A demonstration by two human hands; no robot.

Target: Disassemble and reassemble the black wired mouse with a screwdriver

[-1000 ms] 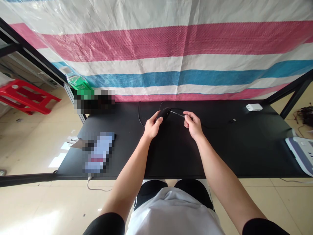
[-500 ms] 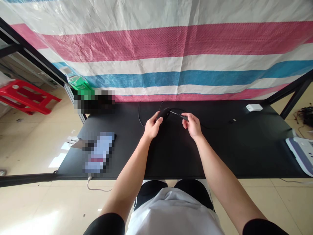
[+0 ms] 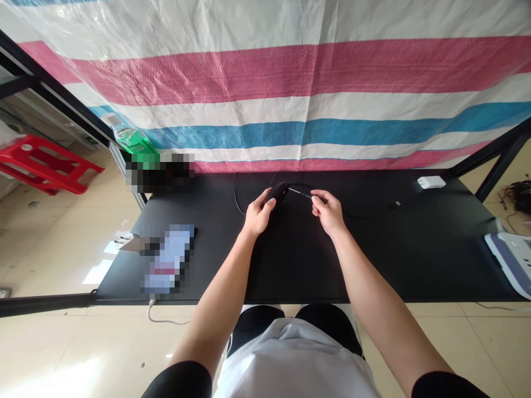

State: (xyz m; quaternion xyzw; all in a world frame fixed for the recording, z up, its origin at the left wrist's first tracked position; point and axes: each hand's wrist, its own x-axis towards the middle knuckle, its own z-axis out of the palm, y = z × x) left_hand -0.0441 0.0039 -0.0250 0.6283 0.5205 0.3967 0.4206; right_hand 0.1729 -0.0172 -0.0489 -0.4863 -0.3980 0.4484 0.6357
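My left hand [image 3: 259,214] is closed over a black oval computer mouse [image 3: 279,192], which shows only at its far end past my fingers. A thin black cable with a slim black plug [image 3: 301,192] runs from the mouse to the right. My right hand [image 3: 329,213] pinches this cable near the plug, and its fingers hide the cable's further stretch. More thin black cable [image 3: 238,193] loops on the tabletop behind my hands.
The black table [image 3: 398,260] has a white charger [image 3: 431,182] at the back right, a small black cable end [image 3: 395,204], a blurred object [image 3: 168,258] on the left and a white-and-blue device [image 3: 510,260] at the right edge. A striped tarp [image 3: 265,72] hangs behind. A red plastic stool [image 3: 45,165] lies on the floor.
My right hand shifted slightly left toward the mouse, then back right along the cable. My left hand and the mouse have not visibly moved.
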